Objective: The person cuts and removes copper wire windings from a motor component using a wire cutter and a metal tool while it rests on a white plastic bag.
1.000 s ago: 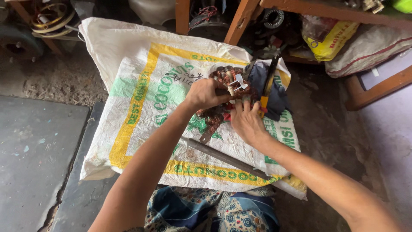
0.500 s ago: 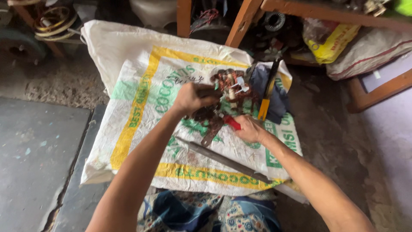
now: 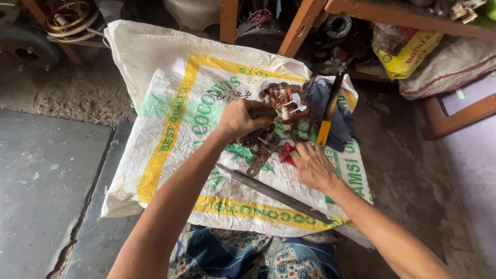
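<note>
Spread on floor, sack (image 3: pixel 170 119) bearing coil (image 3: pixel 281 106): heavy, stiff, wires fragile; left hand (image 3: pixel 238 119) gripping rim, right hand (image 3: pixel 310 165) pinching red tool (image 3: pixel 285 154).

**Hidden / cut off**

Left hand (image 3: pixel 238 118) fingers curl over the dark part, its shape not readable. Right hand (image 3: pixel 311 164) covers most of the red-handled tool (image 3: pixel 285 153); grip unclear. Metal bar (image 3: pixel 274 194) near end runs under right forearm. Copper coil (image 3: pixel 67 16) and yellow bag (image 3: pixel 408 54) clipped by top edge.
</note>
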